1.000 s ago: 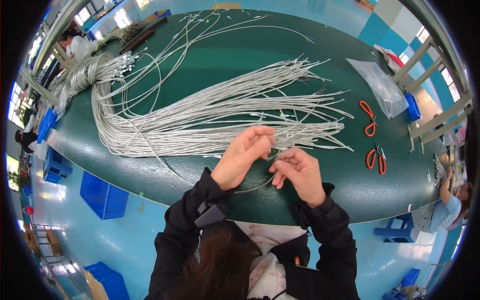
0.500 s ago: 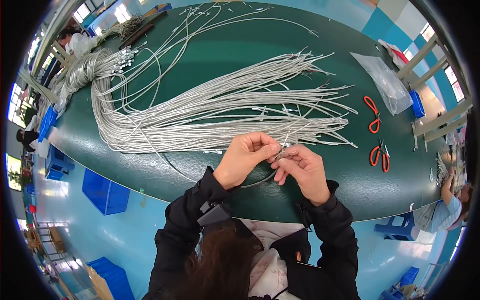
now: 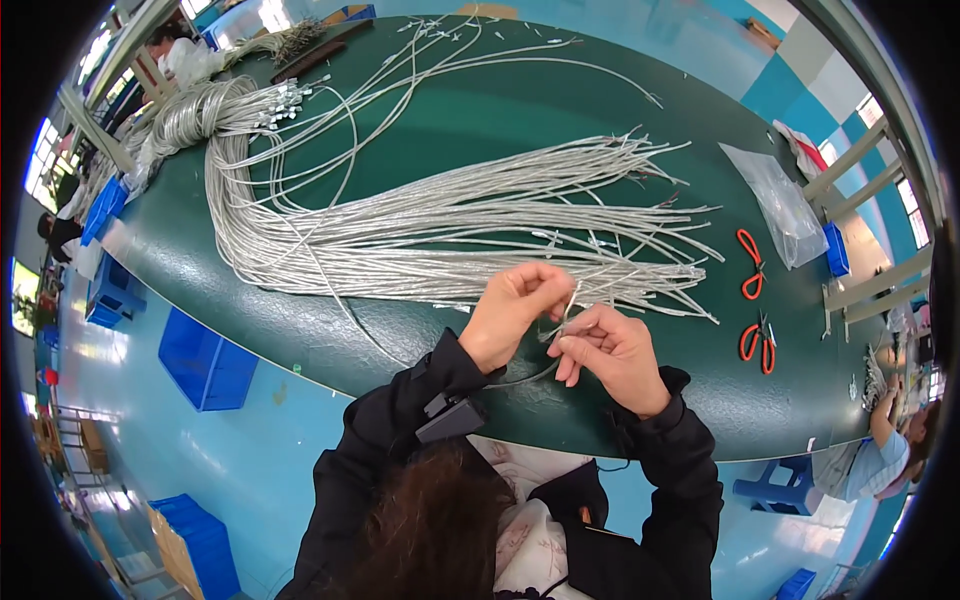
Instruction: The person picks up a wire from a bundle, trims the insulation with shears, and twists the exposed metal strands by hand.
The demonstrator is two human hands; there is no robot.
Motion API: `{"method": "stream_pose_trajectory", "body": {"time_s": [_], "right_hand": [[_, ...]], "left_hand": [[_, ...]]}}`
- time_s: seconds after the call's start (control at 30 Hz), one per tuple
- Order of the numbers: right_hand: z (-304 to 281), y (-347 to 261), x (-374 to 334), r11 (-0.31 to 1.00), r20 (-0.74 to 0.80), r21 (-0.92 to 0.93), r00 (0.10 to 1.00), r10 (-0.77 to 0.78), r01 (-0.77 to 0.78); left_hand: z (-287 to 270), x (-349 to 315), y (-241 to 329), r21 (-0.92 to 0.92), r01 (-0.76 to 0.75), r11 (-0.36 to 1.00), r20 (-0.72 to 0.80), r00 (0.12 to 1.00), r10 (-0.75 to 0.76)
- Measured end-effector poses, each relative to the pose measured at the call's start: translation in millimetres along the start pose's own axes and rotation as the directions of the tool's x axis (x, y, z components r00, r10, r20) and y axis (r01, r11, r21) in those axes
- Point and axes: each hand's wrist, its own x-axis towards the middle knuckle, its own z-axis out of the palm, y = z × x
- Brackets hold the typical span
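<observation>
Cable (image 3: 530, 377), loosened end pinched in right grip (image 3: 612, 350), strand (image 3: 573, 298) narrowly held in left grip (image 3: 510, 312); seemingly partway. Bundle (image 3: 320, 255) toward ten o'clock unheld, apparently remaining.

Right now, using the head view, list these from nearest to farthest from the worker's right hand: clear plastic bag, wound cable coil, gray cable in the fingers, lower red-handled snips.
Starting from the right hand:
1. Gray cable: in its grip.
2. Lower red-handled snips: to its right.
3. Clear plastic bag: farther off, upper right.
4. Wound cable coil: far upper left.
</observation>
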Motion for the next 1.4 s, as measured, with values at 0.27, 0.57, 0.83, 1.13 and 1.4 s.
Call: {"method": "stream_pose_trajectory", "body": {"time_s": [0.27, 0.57, 0.83, 1.13, 1.4], "right_hand": [[-2, 10, 6, 0.983, -0.291, -0.124, 0.942, -0.165, 0.134], [-2, 15, 5, 0.868, -0.352, -0.452, 0.853, -0.385, 0.206], [-9, 7, -1, 0.871, -0.326, -0.467, 0.887, -0.329, 0.152], [-135, -43, -59, 0.798, -0.62, -0.592, 0.695, -0.363, -0.111], [-266, 3, -161, 0.344, -0.757, -0.65, 0.538, -0.372, -0.677]], "left_hand": [[8, -7, 14, 0.006, -0.076, 0.997, 0.06, 0.995, 0.076], [9, -8, 6, 0.162, -0.031, 0.986, 0.036, 0.999, 0.026], [14, -4, -1, 0.216, -0.114, 0.97, 0.072, 0.992, 0.101], [7, -5, 2, 0.015, -0.11, 0.994, -0.015, 0.994, 0.11], [8, 3, -2, -0.017, -0.075, 0.997, 0.004, 0.997, 0.075]]}}
